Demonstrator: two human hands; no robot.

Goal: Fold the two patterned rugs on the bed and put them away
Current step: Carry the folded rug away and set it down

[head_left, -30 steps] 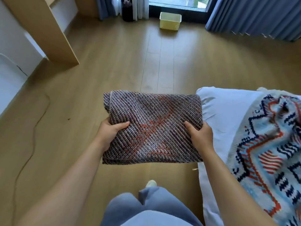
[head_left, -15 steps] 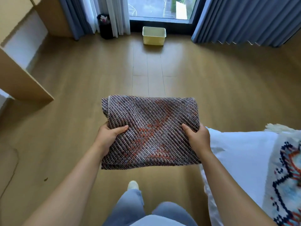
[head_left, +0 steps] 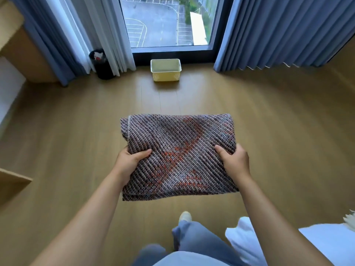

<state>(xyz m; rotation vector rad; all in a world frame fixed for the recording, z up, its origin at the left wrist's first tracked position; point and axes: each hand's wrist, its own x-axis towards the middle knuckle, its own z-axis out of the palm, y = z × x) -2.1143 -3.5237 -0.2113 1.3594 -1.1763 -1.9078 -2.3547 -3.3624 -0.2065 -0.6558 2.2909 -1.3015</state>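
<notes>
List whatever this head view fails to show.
Head view:
- Fingers of left hand and right hand: under the folded rug, only thumbs show.
- White fringe on the bed: the rest cut off by the right edge.
- Black bin contents: too small, blurred.

A home bedroom: bed corner, blue curtains, wooden floor, window.

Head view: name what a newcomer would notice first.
The folded rug fills the centre, held over the floor by the left hand and right hand, one gripping each side edge. Straight ahead, a yellow basket stands on the floor below the window, between blue curtains.
</notes>
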